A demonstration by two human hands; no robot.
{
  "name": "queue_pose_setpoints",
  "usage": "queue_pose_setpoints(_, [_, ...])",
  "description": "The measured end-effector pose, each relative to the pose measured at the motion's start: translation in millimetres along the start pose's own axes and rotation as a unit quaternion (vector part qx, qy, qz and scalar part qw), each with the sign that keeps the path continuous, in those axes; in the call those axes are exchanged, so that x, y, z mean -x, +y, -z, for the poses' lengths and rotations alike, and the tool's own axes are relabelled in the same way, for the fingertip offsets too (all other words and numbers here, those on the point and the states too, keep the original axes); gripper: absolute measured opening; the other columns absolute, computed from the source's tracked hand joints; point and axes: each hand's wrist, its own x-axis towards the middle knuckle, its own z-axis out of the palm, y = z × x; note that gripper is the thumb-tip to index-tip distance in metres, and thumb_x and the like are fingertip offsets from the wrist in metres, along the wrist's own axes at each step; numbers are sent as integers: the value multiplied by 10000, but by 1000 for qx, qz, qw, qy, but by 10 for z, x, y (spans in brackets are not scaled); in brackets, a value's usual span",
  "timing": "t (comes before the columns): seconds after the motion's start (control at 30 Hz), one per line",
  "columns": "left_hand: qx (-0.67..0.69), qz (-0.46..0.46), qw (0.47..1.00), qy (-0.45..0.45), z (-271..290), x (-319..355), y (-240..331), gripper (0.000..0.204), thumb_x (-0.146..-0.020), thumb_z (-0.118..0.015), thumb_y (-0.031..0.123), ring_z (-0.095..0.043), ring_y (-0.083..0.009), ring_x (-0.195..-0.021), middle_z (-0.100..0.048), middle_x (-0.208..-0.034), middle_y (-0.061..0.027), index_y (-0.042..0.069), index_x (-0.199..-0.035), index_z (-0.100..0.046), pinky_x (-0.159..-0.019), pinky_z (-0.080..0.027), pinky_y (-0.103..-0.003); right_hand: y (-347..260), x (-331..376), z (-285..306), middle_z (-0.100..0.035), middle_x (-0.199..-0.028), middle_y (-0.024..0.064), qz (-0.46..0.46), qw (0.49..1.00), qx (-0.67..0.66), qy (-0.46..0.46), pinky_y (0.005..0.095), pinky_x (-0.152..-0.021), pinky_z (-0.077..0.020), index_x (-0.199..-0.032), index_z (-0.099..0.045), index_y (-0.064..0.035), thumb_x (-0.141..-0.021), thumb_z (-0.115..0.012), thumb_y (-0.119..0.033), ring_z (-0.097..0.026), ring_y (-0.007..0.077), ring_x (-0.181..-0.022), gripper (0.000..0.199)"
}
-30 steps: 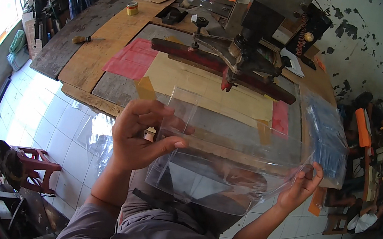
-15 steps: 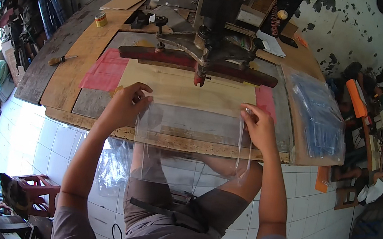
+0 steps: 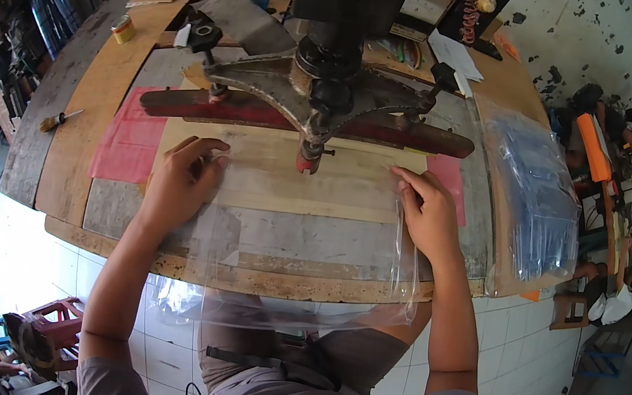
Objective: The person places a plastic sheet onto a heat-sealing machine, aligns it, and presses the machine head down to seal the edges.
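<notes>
A person's left hand (image 3: 187,183) and right hand (image 3: 431,214) pinch the upper corners of a clear plastic sheet (image 3: 301,248) between their fingers, stretching it above a worktop (image 3: 27,157). Just beyond, a press's red bar (image 3: 413,137) spans the way, its red-tipped nose (image 3: 307,166) jutting between the hands. Blue plastic packets (image 3: 530,195) flank the right hand; a screwdriver (image 3: 62,120) lies far left. Grey board (image 3: 120,210) reaches toward the near edge, which the sheet overhangs.
</notes>
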Motion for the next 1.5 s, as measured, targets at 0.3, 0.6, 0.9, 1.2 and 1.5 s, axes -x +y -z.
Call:
queue_pose_setpoints(0.3, [-9, 22, 1000, 1, -13, -33, 17, 226, -981, -672, 84, -491, -86, -705, -609, -873, -32, 14, -1184, -744, -650, -429, -265, -52, -55, 6, -697, -952, 137, 10, 1000, -10, 0, 390, -723, -543, -1229, -764, -92, -1003, -656, -77, -690, 318, -783, 251])
queue_pose_setpoints(0.6, [-12, 13, 1000, -3, -16, -38, 33, 226, -999, -673, 101, -484, -91, -707, -620, -892, -41, 15, -1197, -740, -651, -426, -265, -14, -61, -1, -700, -957, 134, -12, 1000, -22, -5, 380, -725, -540, -1222, -769, -86, -1008, -663, -83, -686, 291, -777, 238])
queue_pose_setpoints(0.9, [-15, 10, 1000, -3, -10, -31, 42, 217, -994, -672, 100, -487, -101, -698, -613, -875, -46, 19, -1184, -739, -647, -426, -273, -38, -58, 13, -694, -953, 133, -1, 1000, -17, -3, 376, -716, -534, -1227, -765, -82, -1014, -658, -87, -678, 280, -762, 238])
queue_pose_setpoints(1.2, [-19, 14, 1000, -7, -11, -35, 46, 219, -987, -678, 98, -516, -106, -700, -622, -869, -51, 18, -1182, -737, -653, -440, -274, -22, -57, 5, -694, -957, 129, 14, 1000, -19, 5, 371, -713, -533, -1230, -761, -79, -1000, -664, -63, -676, 278, -764, 250])
queue_pose_setpoints(1.5, [-29, 5, 1000, -3, 23, -17, 31, 220, -969, -689, 83, -552, -119, -703, -652, -897, -66, 16, -1172, -743, -654, -464, -286, -63, -65, 12, -679, -930, 127, 4, 1000, -20, -5, 358, -716, -528, -1223, -763, -58, -1003, -657, -53, -675, 261, -774, 244])
